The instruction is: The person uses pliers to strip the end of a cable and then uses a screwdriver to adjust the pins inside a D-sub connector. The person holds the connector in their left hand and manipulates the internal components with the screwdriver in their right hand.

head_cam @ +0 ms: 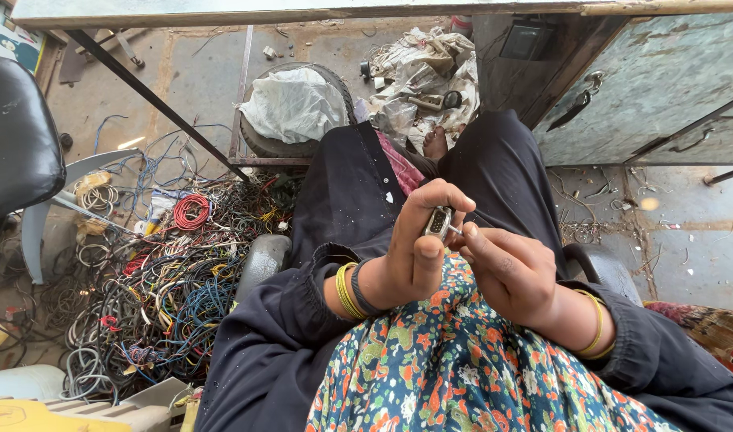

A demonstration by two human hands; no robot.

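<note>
My left hand [418,248] is closed around a small grey metal connector [437,222], held upright above my lap. My right hand [506,268] pinches a thin metal pin or tool [455,231] whose tip touches the connector's side. Both wrists wear yellow bangles, and the left also has a dark band. My dark sleeves and a floral cloth [454,360] over my lap fill the lower part of the view.
A large tangle of coloured wires [162,280] lies on the floor at left, beside a black chair [14,136]. A tyre with a white bag [294,108] and a rubbish heap sit ahead. A metal cabinet [646,80] stands at right.
</note>
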